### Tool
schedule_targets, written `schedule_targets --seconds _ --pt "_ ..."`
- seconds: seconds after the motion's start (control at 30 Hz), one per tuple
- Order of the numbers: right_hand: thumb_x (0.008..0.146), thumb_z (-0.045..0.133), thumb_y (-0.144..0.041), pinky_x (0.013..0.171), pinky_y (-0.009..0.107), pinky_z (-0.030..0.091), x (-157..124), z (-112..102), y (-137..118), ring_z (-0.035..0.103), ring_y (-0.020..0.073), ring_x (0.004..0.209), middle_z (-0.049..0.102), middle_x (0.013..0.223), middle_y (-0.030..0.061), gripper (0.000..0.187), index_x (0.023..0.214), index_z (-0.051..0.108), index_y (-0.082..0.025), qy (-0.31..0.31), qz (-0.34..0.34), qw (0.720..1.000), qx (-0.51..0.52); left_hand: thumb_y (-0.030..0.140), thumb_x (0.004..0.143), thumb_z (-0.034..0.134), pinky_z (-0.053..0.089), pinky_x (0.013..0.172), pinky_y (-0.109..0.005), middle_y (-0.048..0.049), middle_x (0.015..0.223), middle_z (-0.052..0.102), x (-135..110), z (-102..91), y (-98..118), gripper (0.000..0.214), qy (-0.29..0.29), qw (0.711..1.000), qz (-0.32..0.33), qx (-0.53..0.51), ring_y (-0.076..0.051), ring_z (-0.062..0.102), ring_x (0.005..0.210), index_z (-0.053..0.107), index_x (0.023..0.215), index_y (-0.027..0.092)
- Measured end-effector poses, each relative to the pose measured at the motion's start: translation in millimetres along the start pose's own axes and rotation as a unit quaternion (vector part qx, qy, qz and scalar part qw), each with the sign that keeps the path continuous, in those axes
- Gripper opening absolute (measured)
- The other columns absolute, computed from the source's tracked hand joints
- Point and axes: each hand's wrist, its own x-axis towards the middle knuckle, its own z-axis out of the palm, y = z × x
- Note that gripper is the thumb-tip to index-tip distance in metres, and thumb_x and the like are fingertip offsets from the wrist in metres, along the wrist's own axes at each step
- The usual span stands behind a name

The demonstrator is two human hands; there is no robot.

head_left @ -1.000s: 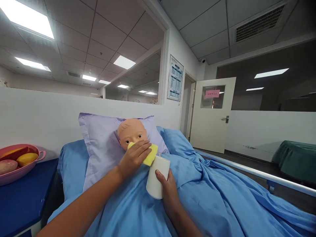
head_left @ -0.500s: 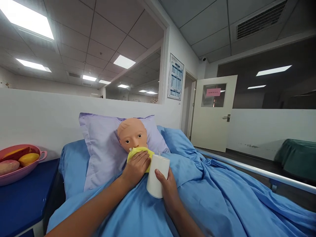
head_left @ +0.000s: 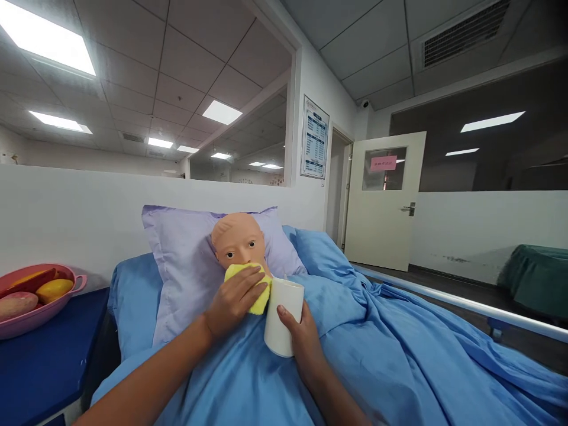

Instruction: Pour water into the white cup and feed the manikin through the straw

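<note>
A manikin [head_left: 238, 236] lies in bed, its bald head on a lilac pillow [head_left: 181, 254]. My left hand [head_left: 235, 300] presses a yellow cloth [head_left: 261, 300] over the manikin's mouth and chin, fingers laid across it. The cloth hides the lower face. My right hand [head_left: 306, 340] is wrapped round a white cup [head_left: 284, 313], thumb in front. The cup stands nearly upright, slightly tilted, just right of the cloth and above the blue quilt [head_left: 350, 349]. What is inside the cup cannot be seen.
At the left, a pink basket [head_left: 53, 310] of fruit sits on a dark blue cabinet top [head_left: 39, 367]. A white bed rail [head_left: 452, 302] runs along the far side. Beyond it stand an open door [head_left: 381, 231] and a green-covered object [head_left: 536, 281].
My left hand has slid a little to the left with the yellow cloth, and more of the cloth shows below the fingers. The cup and my right hand have hardly moved.
</note>
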Motion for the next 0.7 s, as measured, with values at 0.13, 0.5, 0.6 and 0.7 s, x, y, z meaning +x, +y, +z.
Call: schedule_targets --seconds 0.13,0.5,0.6,0.7 --pt "0.066 0.08 -0.053 0.071 0.035 0.053 -3.6 0.1 -8.4 0.064 0.024 0.084 0.068 0.104 0.0077 0.067 0.119 0.056 -0.019 -0.017 0.023 1.0 -0.012 0.012 0.093 0.048 0.051 0.107 -0.048 -0.0144 0.128 0.066 27.9 -0.6 -6.9 0.033 0.046 0.995 0.051 0.071 -0.026 0.05 0.134 0.059 0.124 0.016" --pt "0.062 0.08 -0.058 0.064 0.033 0.053 -3.3 0.3 -8.3 0.064 0.0232 0.078 0.07 0.098 0.0071 0.067 0.113 0.059 -0.019 0.037 0.031 0.999 -0.019 0.015 0.093 0.049 0.059 0.093 -0.041 -0.0137 0.111 0.072 27.2 31.1 1.1 0.023 0.052 0.981 0.02 0.184 -0.025 0.067 0.106 0.062 0.111 0.01" --pt "0.062 0.08 -0.058 0.063 0.032 0.052 -3.2 0.1 -7.2 0.063 0.022 0.076 0.07 0.096 0.007 0.067 0.112 0.059 -0.019 0.038 0.03 0.999 -0.017 0.016 0.092 0.051 0.058 0.093 -0.04 -0.0126 0.108 0.072 22.3 33.4 5.5 0.02 0.047 0.983 0.008 0.176 -0.023 0.067 0.104 0.063 0.108 0.01" --pt "0.062 0.081 -0.057 0.064 0.032 0.053 -3.3 -0.4 -7.1 0.064 0.0218 0.077 0.07 0.094 0.0062 0.067 0.113 0.058 -0.019 0.03 0.031 0.999 -0.01 0.016 0.092 0.051 0.058 0.092 -0.038 -0.0113 0.103 0.072 13.7 35.8 9.1 0.018 0.047 0.985 0.001 0.164 -0.022 0.068 0.1 0.063 0.104 0.01"
